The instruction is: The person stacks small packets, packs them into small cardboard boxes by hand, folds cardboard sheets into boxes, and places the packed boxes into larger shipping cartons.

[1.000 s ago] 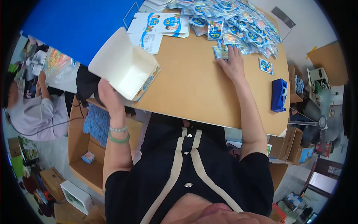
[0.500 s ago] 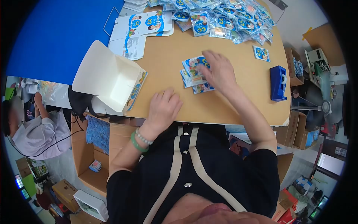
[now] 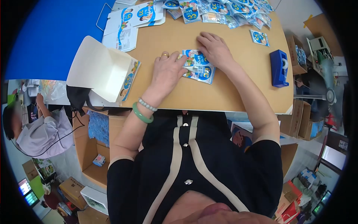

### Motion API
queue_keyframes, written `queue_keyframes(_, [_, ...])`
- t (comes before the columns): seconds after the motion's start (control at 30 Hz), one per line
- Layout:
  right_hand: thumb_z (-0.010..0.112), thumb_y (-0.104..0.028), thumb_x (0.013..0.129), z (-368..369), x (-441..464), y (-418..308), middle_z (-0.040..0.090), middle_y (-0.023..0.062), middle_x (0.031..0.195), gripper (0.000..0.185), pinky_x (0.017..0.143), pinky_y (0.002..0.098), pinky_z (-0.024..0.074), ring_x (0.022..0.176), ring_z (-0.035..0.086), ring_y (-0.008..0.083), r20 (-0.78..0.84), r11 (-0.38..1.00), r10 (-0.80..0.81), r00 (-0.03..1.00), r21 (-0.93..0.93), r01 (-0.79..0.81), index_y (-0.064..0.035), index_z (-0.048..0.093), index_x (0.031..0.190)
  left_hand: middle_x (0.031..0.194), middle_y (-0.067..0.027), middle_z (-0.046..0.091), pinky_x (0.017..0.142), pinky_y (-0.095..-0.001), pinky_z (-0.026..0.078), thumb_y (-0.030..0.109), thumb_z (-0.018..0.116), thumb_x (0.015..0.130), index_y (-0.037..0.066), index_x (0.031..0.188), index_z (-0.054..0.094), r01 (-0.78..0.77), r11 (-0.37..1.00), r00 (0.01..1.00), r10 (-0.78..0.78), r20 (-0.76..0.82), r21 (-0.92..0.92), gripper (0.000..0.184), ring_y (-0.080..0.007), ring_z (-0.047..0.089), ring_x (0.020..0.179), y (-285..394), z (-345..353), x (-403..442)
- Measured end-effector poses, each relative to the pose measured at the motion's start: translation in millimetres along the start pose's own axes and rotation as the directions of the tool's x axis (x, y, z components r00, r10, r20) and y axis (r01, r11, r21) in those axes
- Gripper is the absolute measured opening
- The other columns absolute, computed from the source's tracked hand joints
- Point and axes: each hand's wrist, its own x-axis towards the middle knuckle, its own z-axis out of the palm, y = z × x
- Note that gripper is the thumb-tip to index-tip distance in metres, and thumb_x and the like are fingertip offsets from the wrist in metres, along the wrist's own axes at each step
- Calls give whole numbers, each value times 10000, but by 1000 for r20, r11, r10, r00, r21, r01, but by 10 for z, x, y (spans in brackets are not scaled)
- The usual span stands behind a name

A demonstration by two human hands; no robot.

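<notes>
Several small blue-and-white printed packets point(image 3: 201, 71) lie overlapping on the tan tabletop between my hands. My left hand point(image 3: 166, 72), wearing a ring, rests at their left edge, fingers apart and fingertips on the packets. At their upper right lies my right hand point(image 3: 216, 52), palm down with the fingers loosely bent, its thumb side against the top packet. Neither hand is wrapped round anything. Left of my left hand, a white-lined carton point(image 3: 112, 74) with a printed side stands with its lid raised.
A heap of similar packets point(image 3: 223, 11) covers the far side of the table. Flat printed cartons point(image 3: 126, 28) lie at the far left. On the right are a single packet point(image 3: 259, 38) and a blue tape dispenser point(image 3: 279, 69). A person point(image 3: 44, 127) sits at the left.
My left hand has moved up and right to touch the packets. The packets have turned and lie more spread out, my right hand at their upper right. The camera view has shifted slightly.
</notes>
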Motion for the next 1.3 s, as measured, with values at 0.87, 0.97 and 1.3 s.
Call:
queue_keyframes(0.87, [597,-129,879,-268,-686,-555,642,106,903,115,735,436,525,882,622,299,56,986,151,987,-83,-146,-47,560,949,957,-195,644,806,-447,508,216,683,867,0,959,627,550,833,802,-546,244,55,241,-351,623,954,454,-233,-210])
queue_keyframes(0.97, [601,-98,856,-114,-850,-751,617,100,887,108,723,429,527,862,615,297,-48,996,-14,999,-85,10,-53,547,939,1000,-201,632,823,-450,507,236,700,844,-9,988,627,554,830,828,-540,153,-70,294,-354,612,991,483,-69,-240])
queue_keyframes(1.3, [666,-84,772,-105,-1130,-933,580,112,911,264,754,378,505,894,575,287,-118,995,-69,991,-77,60,-56,552,1009,1075,-191,594,895,-458,477,183,698,772,11,1005,619,488,872,872,-489,19,28,301,-385,549,1064,287,117,-162])
